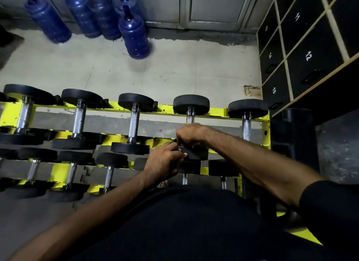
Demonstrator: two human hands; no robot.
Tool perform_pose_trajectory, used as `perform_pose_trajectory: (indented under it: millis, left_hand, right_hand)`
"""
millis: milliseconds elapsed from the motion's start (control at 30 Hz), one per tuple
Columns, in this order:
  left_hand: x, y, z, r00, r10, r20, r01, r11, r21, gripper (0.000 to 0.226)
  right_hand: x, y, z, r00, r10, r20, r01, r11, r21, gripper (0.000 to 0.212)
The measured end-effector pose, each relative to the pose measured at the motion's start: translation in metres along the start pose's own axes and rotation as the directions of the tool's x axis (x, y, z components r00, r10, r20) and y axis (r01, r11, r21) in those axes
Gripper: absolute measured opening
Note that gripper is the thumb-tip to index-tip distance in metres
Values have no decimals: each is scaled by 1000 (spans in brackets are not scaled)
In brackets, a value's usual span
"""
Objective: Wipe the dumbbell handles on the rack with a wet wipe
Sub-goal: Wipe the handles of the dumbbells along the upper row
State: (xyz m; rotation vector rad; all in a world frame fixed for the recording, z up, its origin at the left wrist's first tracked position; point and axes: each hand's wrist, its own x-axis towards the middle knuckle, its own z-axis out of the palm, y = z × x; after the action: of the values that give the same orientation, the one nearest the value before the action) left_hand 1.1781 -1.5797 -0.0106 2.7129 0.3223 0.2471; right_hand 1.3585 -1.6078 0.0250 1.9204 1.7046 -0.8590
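A yellow two-tier rack carries several black dumbbells with chrome handles. Both my hands meet over the near end of the fourth dumbbell on the top tier. Only a short piece of its handle shows above my right hand. My left hand grips a small dark flat packet from the left, fingers curled on its edge. My right hand comes from above, with its fingertips pinching at the packet's top, where a small white spot shows. No wipe is plainly visible.
Dumbbells fill the top tier to the left and one stands to the right; smaller ones sit on the lower tier. Blue water jugs stand on the floor behind. Numbered black lockers are at the right.
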Motion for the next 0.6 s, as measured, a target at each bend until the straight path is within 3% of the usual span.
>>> perform_pose_trajectory:
  millis: [100,267,300,367,433,500,600]
  left_hand:
    - [1,0,-1,1000,12,-4,-12,1000,-4,19]
    - [-1,2,-1,1000,12,-11,-12,1000,-10,24]
    - [-2,2,0,1000,1,-13,-1,1000,-15,24]
    - [-2,2,1,1000,-21,-7,21,1000,-17,25]
    - [-2,3,0,999,-38,3,38,999,-19,25]
    - [-2,3,0,999,-46,19,46,999,-15,23]
    - [-1,2,-1,998,-54,27,55,998,-9,17]
  right_hand:
    - [-2,-3,-9,999,-33,31,33,999,-15,5]
    - [-13,9,-2,969,-109,-223,120,992,35,7]
    - [-16,17,7,955,-100,-279,125,990,72,9]
    - [-23,33,31,930,52,-364,46,966,255,12]
    - [-24,42,60,894,289,-342,-52,826,562,11]
    - [-15,43,86,871,443,-214,-93,576,812,10]
    - [5,39,96,898,440,19,-108,177,978,16]
